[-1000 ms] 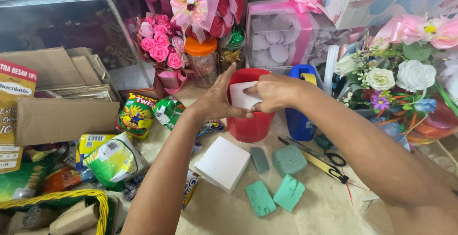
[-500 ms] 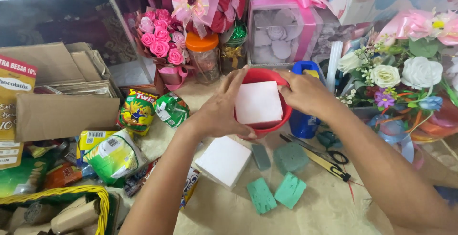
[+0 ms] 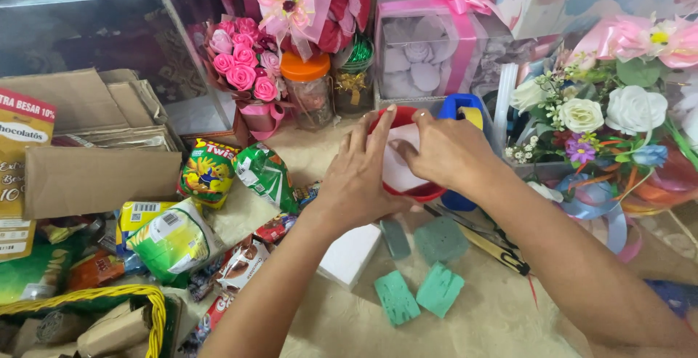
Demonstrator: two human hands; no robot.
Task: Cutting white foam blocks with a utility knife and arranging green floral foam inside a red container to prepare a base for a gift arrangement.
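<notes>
At the centre of the frame both hands press flat on a white foam block (image 3: 402, 163) that sits in the mouth of a red plastic bucket (image 3: 424, 192). The left hand (image 3: 360, 180) lies with fingers spread wide over the block's left side and the bucket's near rim. The right hand (image 3: 440, 151) covers the block's right side, fingers extended and close together, palm down. Just below the left wrist a second white foam block (image 3: 350, 252) rests on the cloth-covered table (image 3: 494, 314). Green floral foam pieces (image 3: 418, 282) lie lower centre, with black-handled scissors (image 3: 502, 252) to their right. A blue container (image 3: 462, 107) stands just behind the bucket. Snack packets (image 3: 211, 173) lie at the left, artificial flowers (image 3: 596, 114) at the right.
</notes>
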